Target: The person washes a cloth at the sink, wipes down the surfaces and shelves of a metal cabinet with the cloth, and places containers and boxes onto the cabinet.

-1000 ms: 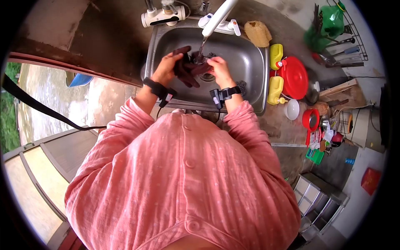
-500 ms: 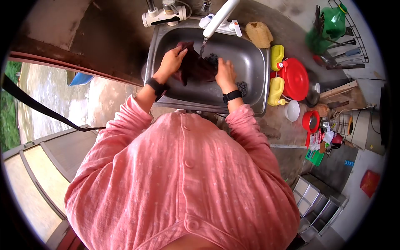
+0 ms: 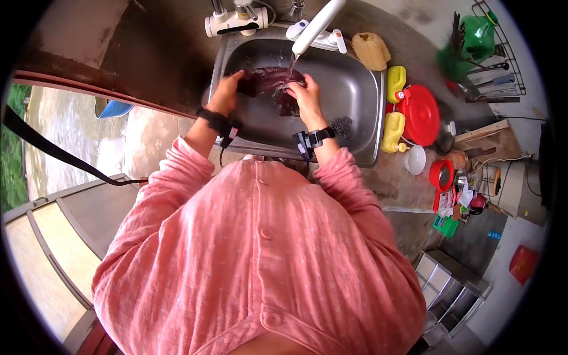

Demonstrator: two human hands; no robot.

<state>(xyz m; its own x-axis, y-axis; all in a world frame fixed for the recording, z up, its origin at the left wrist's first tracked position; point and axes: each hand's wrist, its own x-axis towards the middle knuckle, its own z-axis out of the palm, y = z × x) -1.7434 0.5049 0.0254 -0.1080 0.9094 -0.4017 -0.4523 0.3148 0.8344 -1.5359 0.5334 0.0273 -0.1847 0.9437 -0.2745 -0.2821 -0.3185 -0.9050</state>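
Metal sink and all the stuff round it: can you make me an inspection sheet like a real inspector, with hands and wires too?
Surface: grey rectangular metal sink; a dark wiry scouring pad lies inside.
Job's things: dark maroon fabric cloth under the long white tap spout, which is running.
Clutter: right of the sink, two yellow plastic bottles, a round red plastic item and a small white bowl; a tan sponge sits by the sink's far right corner.
Hands: left hand and right hand both hold the cloth; each wrist wears a black strap.
Cables: a thin dark cable hangs at the left wrist.
Surroundings: green plastic container by the wall, upper right.
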